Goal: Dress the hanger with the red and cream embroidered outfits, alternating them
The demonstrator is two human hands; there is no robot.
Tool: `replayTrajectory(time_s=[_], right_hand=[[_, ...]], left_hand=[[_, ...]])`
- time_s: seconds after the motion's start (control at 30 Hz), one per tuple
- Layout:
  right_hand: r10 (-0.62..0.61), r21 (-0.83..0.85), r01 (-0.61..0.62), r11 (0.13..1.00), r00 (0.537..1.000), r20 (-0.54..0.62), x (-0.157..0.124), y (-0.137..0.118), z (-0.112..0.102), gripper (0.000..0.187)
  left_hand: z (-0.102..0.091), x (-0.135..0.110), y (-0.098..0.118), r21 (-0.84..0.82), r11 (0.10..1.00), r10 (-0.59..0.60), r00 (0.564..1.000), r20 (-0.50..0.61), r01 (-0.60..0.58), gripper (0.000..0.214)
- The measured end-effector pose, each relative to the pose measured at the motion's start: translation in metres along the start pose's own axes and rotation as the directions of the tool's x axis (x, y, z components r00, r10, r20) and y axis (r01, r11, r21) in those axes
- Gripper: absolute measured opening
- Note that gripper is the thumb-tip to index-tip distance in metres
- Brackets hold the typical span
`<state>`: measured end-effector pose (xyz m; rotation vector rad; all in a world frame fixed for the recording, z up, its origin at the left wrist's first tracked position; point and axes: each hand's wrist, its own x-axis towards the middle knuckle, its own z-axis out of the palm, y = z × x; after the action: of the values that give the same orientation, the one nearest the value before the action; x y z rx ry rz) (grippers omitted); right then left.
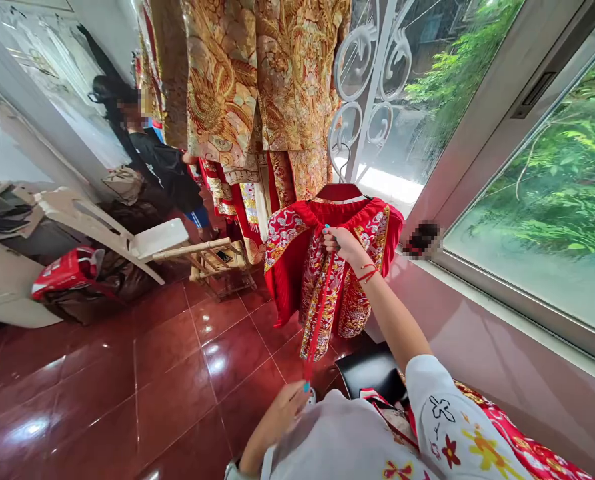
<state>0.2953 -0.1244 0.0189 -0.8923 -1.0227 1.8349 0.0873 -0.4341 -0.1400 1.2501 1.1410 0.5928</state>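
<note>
A red embroidered garment (322, 293) with gold and white patterns hangs on a dark red hanger (340, 192), its hook at the white window grille. My right hand (341, 241) is closed at the garment's neckline, pinching the upper part of a thin red ribbon (320, 313). The ribbon runs down the garment's front towards my body. Low in front of my white shirt, my left hand (283, 412) is closed on the ribbon's lower end, thumb and fingers together. Between the two hands the ribbon looks taut.
Gold embroidered garments (257, 87) hang behind. A bamboo stool (217, 260) and a white plastic chair (147, 233) stand left, near a person in dark clothes (162, 163). A black seat (367, 370) is close below. Right is the window sill (477, 293).
</note>
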Motion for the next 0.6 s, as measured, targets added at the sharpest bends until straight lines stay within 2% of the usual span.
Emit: replayTrajectory(time_s=[0.07,0.1,0.17,0.23,0.27,0.3,0.33,0.43,0.5,0.6], right_hand=[[-0.003,0.01,0.002,1.0,1.0,0.013,-0.003,0.006,0.003,0.031],[-0.002,0.017,0.002,1.0,1.0,0.021,-0.004,0.006,0.004,0.031],[0.008,0.035,-0.009,0.999,0.999,0.031,-0.008,0.004,0.005,0.032],[0.027,0.052,-0.029,0.998,0.999,0.036,-0.012,0.0,0.005,0.033],[0.036,0.057,-0.038,0.998,0.999,0.037,-0.014,-0.002,0.005,0.033],[0.046,0.067,-0.049,0.997,0.998,0.039,-0.017,-0.004,0.005,0.033],[0.058,0.081,-0.061,0.995,0.997,0.042,-0.019,-0.006,0.005,0.033],[0.09,0.132,-0.096,0.987,0.995,0.047,-0.028,-0.008,0.002,0.032],[0.095,0.159,-0.101,0.982,0.994,0.045,-0.033,-0.008,-0.002,0.032],[0.093,0.2,-0.097,0.975,0.995,0.03,-0.037,-0.011,-0.011,0.03]], left_hand=[[-0.01,0.022,0.002,0.092,0.993,0.086,0.986,-0.142,-0.073,0.051],[-0.015,0.035,0.008,0.15,0.98,0.166,0.953,-0.252,-0.131,0.044],[-0.02,0.063,0.032,0.273,0.929,0.353,0.824,-0.443,-0.251,0.043],[-0.018,0.096,0.067,0.326,0.866,0.498,0.698,-0.514,-0.378,0.054],[-0.014,0.114,0.087,0.295,0.842,0.538,0.671,-0.51,-0.452,0.057],[-0.009,0.132,0.106,0.212,0.829,0.549,0.677,-0.491,-0.518,0.058],[-0.002,0.15,0.124,0.093,0.824,0.531,0.707,-0.467,-0.558,0.055],[0.017,0.187,0.162,-0.29,0.805,0.404,0.836,-0.371,-0.517,0.04],[0.027,0.195,0.174,-0.448,0.758,0.359,0.877,-0.321,-0.474,0.048],[0.033,0.183,0.184,-0.544,0.704,0.355,0.89,-0.286,-0.456,0.06]])
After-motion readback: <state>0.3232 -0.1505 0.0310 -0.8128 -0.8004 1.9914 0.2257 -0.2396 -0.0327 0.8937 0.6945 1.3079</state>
